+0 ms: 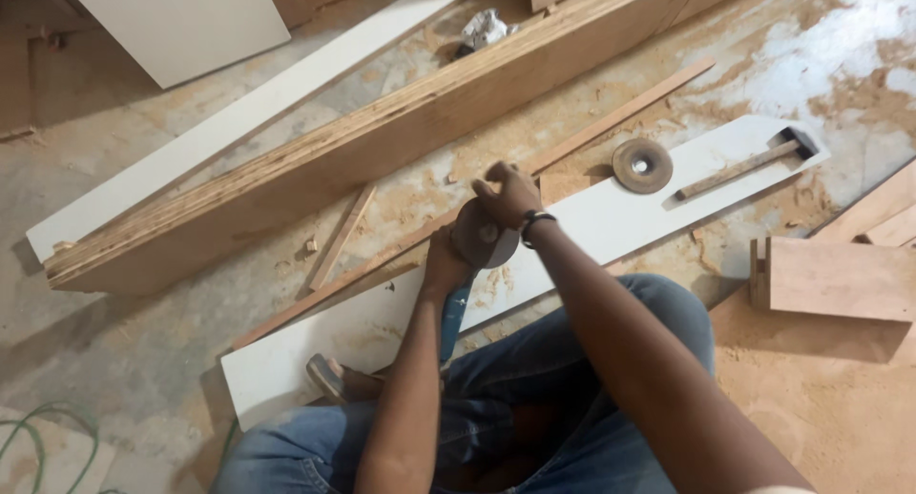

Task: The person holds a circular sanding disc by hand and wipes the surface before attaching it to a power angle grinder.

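Grinder disc [484, 238] under right hand [510, 196] fingers, clamped on rim; left hand [447, 265] grips grinder body [451, 318].

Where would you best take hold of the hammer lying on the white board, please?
Probably by the wooden handle of the hammer, near its free lower-left end, coming from above. It lies flat on the white board with the dark head at the upper right, clear of the round disc.
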